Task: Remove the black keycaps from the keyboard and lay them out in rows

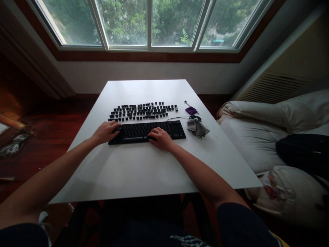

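Note:
A black keyboard point(151, 130) lies across the middle of the white table point(144, 171). Behind it, several loose black keycaps point(142, 111) are laid out in rows. My left hand point(105, 132) rests on the keyboard's left end, fingers curled over its edge. My right hand point(161, 138) sits at the front edge near the keyboard's middle, fingers bent and pressed against it. What the fingertips pinch, if anything, is too small to make out.
A grey cloth point(197, 128) and a black cable point(180, 118) lie right of the keyboard. A small purple pouch point(191, 110) sits behind them. White bedding point(269, 137) with a dark garment point(303, 151) lies to the right. Windows point(149, 20) stand beyond the table.

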A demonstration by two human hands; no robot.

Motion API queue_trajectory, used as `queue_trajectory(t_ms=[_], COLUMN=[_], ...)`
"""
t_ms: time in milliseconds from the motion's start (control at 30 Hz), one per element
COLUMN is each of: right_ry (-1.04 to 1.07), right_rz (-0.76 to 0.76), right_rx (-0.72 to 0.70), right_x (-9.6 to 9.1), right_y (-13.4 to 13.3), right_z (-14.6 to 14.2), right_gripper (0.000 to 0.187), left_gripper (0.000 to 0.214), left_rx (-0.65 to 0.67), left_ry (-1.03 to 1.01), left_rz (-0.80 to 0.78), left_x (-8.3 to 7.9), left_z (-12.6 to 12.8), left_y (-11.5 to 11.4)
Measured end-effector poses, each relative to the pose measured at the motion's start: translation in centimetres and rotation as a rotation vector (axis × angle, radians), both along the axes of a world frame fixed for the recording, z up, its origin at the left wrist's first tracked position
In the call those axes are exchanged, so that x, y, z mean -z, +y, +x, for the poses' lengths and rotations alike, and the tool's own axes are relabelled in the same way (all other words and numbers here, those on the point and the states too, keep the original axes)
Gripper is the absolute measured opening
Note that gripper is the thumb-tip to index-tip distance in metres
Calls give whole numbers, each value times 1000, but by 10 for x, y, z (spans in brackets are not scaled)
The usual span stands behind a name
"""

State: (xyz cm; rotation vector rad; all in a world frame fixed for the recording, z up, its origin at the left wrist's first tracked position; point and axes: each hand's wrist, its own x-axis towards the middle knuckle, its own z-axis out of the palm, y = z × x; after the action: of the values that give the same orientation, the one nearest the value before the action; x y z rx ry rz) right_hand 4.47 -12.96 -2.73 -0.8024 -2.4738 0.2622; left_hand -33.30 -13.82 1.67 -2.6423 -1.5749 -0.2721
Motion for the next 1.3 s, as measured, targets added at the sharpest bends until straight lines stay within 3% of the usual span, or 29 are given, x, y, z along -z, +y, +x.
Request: queue_trajectory(t_ms=[333,633,1000,1300], right_ry=[-1,-3,1,0], right_rz=[2,-2,-2,-1], right_rx=[-2,-3,-2,-6], right_x=[-1,0,-1,-1], right_y=[-1,0,-1,0], right_z=[0,0,0,-1], right_gripper=[20,21,21,21], left_gripper=[31,24,27,25], left_rx=[43,37,104,12], left_ry=[-56,-39,-73,-103], left_rz=[-34,45,-17,0], left_x=[1,1,1,6], left_z=[-1,1,3,10], left_y=[7,0,-4,-4])
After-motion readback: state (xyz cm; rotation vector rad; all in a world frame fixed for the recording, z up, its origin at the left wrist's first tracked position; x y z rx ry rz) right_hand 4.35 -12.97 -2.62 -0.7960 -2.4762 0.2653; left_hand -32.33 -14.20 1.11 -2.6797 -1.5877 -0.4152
